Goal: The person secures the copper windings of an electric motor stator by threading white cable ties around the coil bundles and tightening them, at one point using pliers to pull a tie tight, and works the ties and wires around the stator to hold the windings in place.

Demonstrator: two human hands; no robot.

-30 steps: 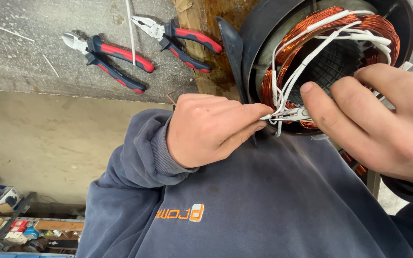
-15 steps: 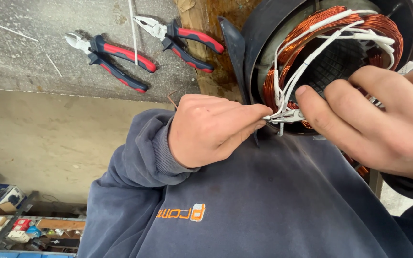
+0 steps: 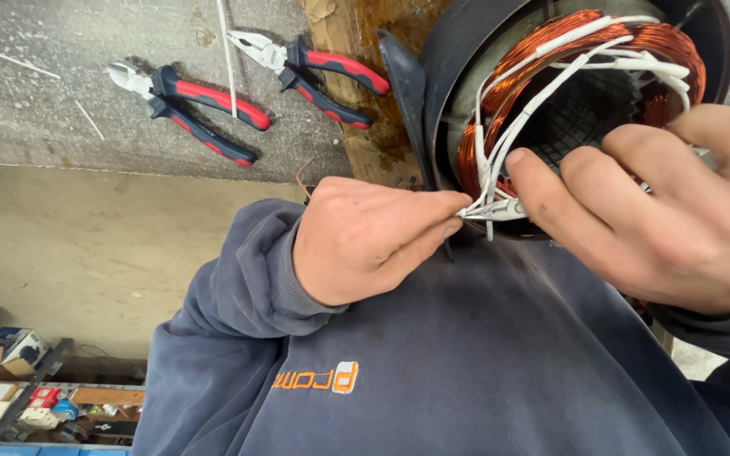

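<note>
A dark round motor housing (image 3: 441, 76) holds copper windings (image 3: 627, 38) laced with white sleeved wires (image 3: 517, 110). My left hand (image 3: 365, 241) pinches the ends of the white wires (image 3: 487, 211) at the housing's lower edge. My right hand (image 3: 652, 215) rests over the front of the windings, its fingers touching the same wire bundle from the right. What lies under the right palm is hidden.
Two red-and-black pliers (image 3: 192, 105) (image 3: 318, 72) lie on the grey concrete bench (image 3: 44, 110) to the left. A rusty wooden block (image 3: 365, 127) sits beside the housing. My dark blue sweatshirt (image 3: 433, 371) fills the lower view. Shelves with small boxes (image 3: 10, 397) are at bottom left.
Nothing but a slight shift of view; both hands stay on the white wire ends, the right fingers creeping a little leftward.
</note>
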